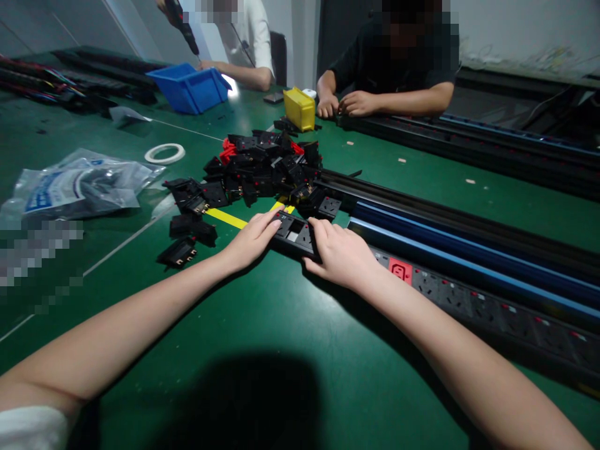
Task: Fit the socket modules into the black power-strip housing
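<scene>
A long black power strip [469,300] lies across the green table [262,325], with a row of sockets and one red socket [400,270]. My left hand [250,240] rests at the strip's left end, fingers stretched flat onto a socket module [293,230]. My right hand [340,253] lies on the strip just right of that, fingers curled down over the modules. A yellow strip [225,217] runs out from under the strip's end. Behind it sits a heap of loose black socket modules [262,169], some with red parts.
More long rails, black and blue [469,247], lie behind the strip. A plastic bag [79,184], a tape ring [164,153], a blue bin [190,87] and a yellow box [300,107] stand further back. Two people sit across the table; one holds a power screwdriver [182,25].
</scene>
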